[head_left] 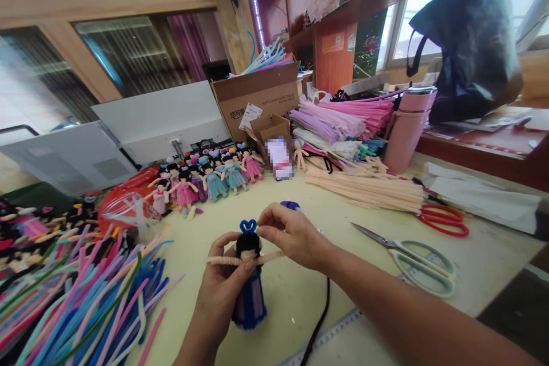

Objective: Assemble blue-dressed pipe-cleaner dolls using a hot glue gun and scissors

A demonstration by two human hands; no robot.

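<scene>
Upright in my left hand (227,274) is a pipe-cleaner doll (249,303) with black hair, beige outstretched arms and a long blue and lilac skirt. My left thumb presses on its chest, and the fingers wrap behind it. On top of its head stands a blue heart-shaped loop (247,226). My right hand (295,234) comes in from the right, its thumb and fingertips pinched together right beside the loop and the hair. Whatever lies between those fingertips is hidden or too small to name. Behind the right hand, a dark blue bundle (290,205) partly shows.
Scissors (407,257), red-handled scissors (444,220) and beige stems (364,189) lie right. Coloured pipe cleaners (107,297) heap at left. Several finished dolls (210,180), a phone (278,157) and a cardboard box (257,97) stand behind; a pink bottle (407,131) stands back right.
</scene>
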